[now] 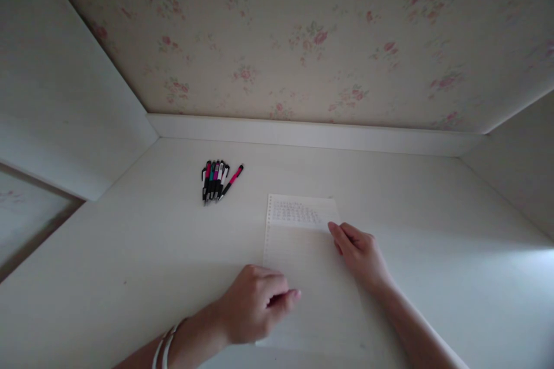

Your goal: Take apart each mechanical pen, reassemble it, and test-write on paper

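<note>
A sheet of lined loose-leaf paper (309,265) lies flat, with punched holes down its left side and several rows of handwriting at the top. My left hand (259,302) is closed loosely over the lower left edge of the sheet, thumb pointing right; nothing shows in its fingers. At the right edge, just below the writing, my right hand (359,251) is closed, with the thumb against curled fingers. Whether anything is pinched there is hidden. Several click pens (215,180) with black grips lie bunched beyond the sheet to the left, and a pink one (232,181) slants beside them.
The white desk top (138,230) is bounded by a low white ledge (320,134) at the back, with floral wallpaper (277,46) above it. White panels stand at the left (78,86) and right (515,167). White bands (167,346) circle my left wrist.
</note>
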`<action>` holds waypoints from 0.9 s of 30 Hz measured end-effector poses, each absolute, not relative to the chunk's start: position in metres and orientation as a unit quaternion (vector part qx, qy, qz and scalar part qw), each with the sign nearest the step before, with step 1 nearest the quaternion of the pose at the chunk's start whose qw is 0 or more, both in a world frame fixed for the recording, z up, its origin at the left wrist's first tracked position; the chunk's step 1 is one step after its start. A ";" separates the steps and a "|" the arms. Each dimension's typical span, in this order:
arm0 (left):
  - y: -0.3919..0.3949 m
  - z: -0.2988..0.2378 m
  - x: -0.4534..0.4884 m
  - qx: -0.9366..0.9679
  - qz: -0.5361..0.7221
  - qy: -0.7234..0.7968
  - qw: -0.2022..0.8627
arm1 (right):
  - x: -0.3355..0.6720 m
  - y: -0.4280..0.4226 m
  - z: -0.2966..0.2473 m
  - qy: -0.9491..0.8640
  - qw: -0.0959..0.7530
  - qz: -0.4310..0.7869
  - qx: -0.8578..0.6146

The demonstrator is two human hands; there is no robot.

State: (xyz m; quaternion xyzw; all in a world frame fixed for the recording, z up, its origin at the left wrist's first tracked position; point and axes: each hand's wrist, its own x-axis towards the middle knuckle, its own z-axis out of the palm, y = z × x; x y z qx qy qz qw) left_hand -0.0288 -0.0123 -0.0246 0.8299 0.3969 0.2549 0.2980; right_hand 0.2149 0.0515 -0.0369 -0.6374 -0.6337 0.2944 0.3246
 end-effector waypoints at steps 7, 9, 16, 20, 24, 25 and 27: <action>0.011 0.005 -0.039 0.764 0.259 0.513 0.293 | 0.216 0.052 -0.034 -0.625 0.326 0.314 -0.636; 0.039 0.013 -0.049 0.770 0.191 0.570 0.215 | 0.216 0.052 -0.033 -0.625 0.331 0.317 -0.632; 0.150 0.022 -0.093 0.708 0.072 0.700 0.055 | 0.218 0.053 -0.032 -0.627 0.341 0.317 -0.624; 0.181 0.023 -0.106 0.691 0.010 0.723 0.020 | 0.219 0.054 -0.033 -0.623 0.348 0.324 -0.621; 0.189 0.023 -0.107 0.708 -0.051 0.704 0.023 | 0.220 0.054 -0.031 -0.622 0.349 0.333 -0.616; 0.188 0.023 -0.106 0.713 -0.060 0.698 0.025 | 0.221 0.053 -0.030 -0.623 0.349 0.335 -0.615; 0.182 0.022 -0.104 0.723 -0.071 0.687 0.027 | 0.220 0.052 -0.029 -0.623 0.347 0.338 -0.614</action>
